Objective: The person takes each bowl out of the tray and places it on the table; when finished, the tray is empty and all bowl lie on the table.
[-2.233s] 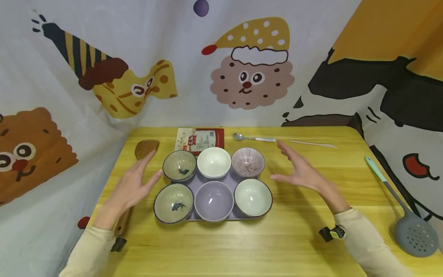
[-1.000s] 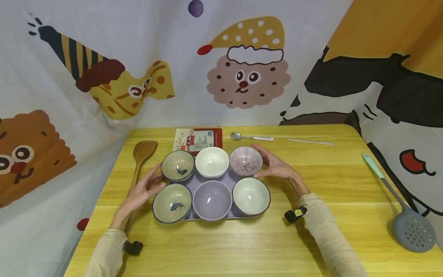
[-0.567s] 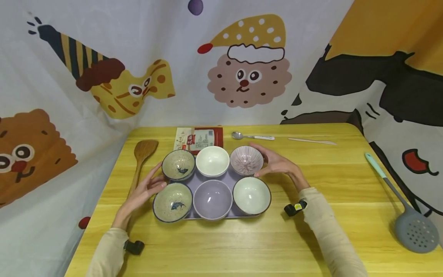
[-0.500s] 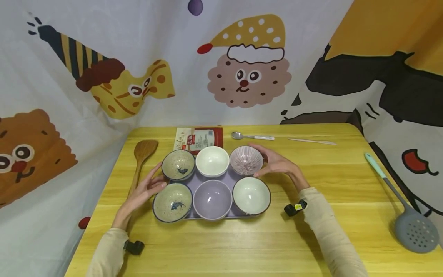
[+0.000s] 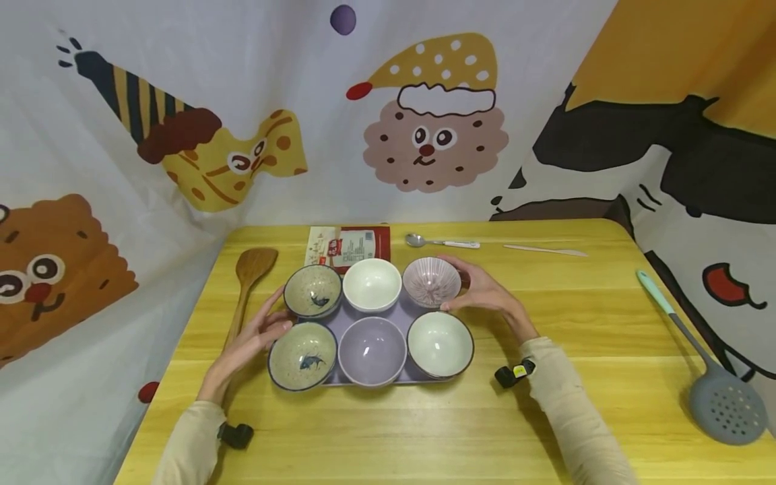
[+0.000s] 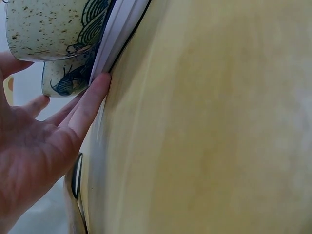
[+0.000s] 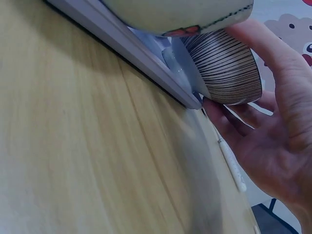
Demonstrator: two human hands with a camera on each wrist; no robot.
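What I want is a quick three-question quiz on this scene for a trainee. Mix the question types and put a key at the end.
1. How many bowls does the head view show grouped on the purple tray?

2. True or false: in the head view, the wooden spatula lies to the left of the tray.

3. Which of these is nearest the right hand?
A. the plain white bowl
B. the striped bowl
C. the plain purple bowl

Key
1. Six, in two rows of three.
2. True.
3. B.
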